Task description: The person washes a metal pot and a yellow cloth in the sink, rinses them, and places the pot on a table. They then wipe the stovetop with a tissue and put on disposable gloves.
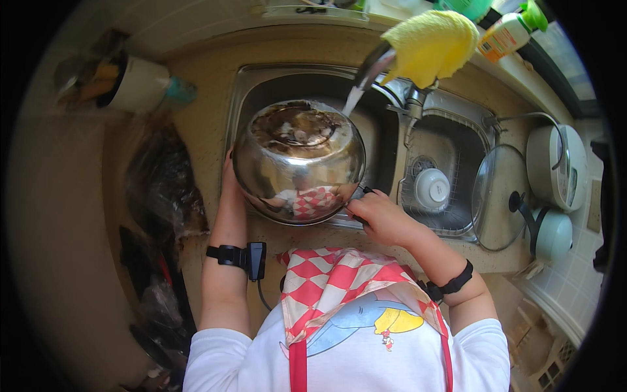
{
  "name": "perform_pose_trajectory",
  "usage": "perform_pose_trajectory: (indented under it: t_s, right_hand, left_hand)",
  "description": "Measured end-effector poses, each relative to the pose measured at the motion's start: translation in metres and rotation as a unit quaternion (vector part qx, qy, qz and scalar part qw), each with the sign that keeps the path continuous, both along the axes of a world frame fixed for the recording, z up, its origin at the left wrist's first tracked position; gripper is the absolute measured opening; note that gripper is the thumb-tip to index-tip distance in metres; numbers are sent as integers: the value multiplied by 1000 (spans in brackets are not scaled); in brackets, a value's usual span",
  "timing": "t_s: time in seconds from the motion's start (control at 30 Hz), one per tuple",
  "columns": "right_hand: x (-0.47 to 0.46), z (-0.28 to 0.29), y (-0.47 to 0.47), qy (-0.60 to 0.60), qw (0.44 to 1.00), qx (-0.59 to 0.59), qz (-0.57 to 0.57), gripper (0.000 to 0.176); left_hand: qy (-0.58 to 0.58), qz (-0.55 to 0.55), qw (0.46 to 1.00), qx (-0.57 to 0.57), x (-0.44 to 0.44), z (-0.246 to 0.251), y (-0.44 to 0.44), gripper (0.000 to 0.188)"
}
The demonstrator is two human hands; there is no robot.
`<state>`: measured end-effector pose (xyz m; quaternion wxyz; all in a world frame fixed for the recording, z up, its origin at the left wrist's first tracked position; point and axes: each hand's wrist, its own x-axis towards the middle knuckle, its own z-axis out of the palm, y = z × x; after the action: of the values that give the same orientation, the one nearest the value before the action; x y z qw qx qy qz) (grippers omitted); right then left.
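A large stainless steel pot (299,171), its scorched, stained base turned up and away from me, is held tilted over the left basin of a double sink (379,142). My left hand (229,169) is at the pot's left side, mostly hidden behind it. My right hand (374,215) is closed around a black handle (360,220) at the pot's lower right. Water (352,100) runs from the faucet (374,66) just behind the pot. A yellow cloth (433,46) hangs over the faucet's top.
A white bowl (432,188) lies upside down in the right basin's wire rack. A glass lid (499,196) leans beside it, near a white rice cooker (556,166) and a pale green pot (553,235). A utensil holder (139,83) and dark plastic bag (164,181) are left.
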<state>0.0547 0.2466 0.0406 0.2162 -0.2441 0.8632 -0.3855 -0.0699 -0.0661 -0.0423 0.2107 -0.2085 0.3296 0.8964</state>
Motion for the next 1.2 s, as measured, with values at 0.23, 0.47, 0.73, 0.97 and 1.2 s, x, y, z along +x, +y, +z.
perform_pose_trajectory:
  t_s: [0.23,0.47,0.73,0.97,1.2]
  right_hand:
    - [-9,-1,-9,123,987,91,43,23]
    - [-18,3,4,192,971,136,34,21]
    - [-49,37,7,198,970,131,58,25]
    - [-112,54,-10,-73,983,-86,145,20]
    - [-47,37,-131,-388,898,-191,85,18]
  left_hand:
    - [33,113,989,-92,18,-15,-19,45]
    - [141,177,953,-201,-8,-38,15,49]
    - [121,261,940,-181,-25,18,20,53]
    - [118,358,827,-418,97,58,-44,32]
    - [29,336,865,-371,354,99,-96,30]
